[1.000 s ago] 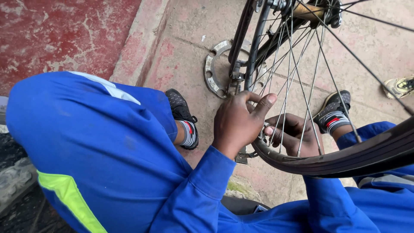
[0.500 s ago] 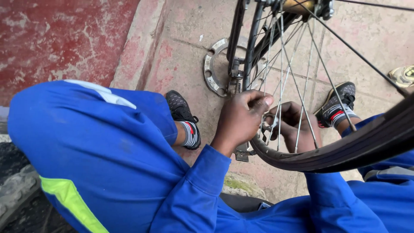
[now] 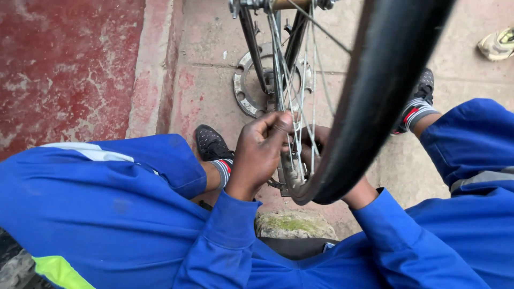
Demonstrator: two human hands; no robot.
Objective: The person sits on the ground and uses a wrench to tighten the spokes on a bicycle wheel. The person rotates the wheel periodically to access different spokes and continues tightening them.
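Observation:
A bicycle wheel stands upright between my knees, its black tyre [image 3: 375,91] running from top right down to the rim [image 3: 293,179] near my hands. My left hand [image 3: 259,152] is closed on the thin silver spokes [image 3: 284,115] just above the rim. My right hand [image 3: 316,142] is on the far side of the spokes, largely hidden by tyre and spokes; its fingers look curled near the same spokes. The hub [image 3: 284,4] is at the top edge.
A round metal ring plate [image 3: 245,85] lies on the concrete behind the wheel. My black shoes [image 3: 210,142] [image 3: 423,88] flank the wheel. A stone [image 3: 292,225] sits below the rim. A red painted floor [image 3: 64,64] is left. Another person's pale shoe [image 3: 498,44] is at top right.
The view has swung so the tyre now crosses the frame steeply instead of lying low at right. My left hand has closed tighter on the spokes; the wheel looks nearer.

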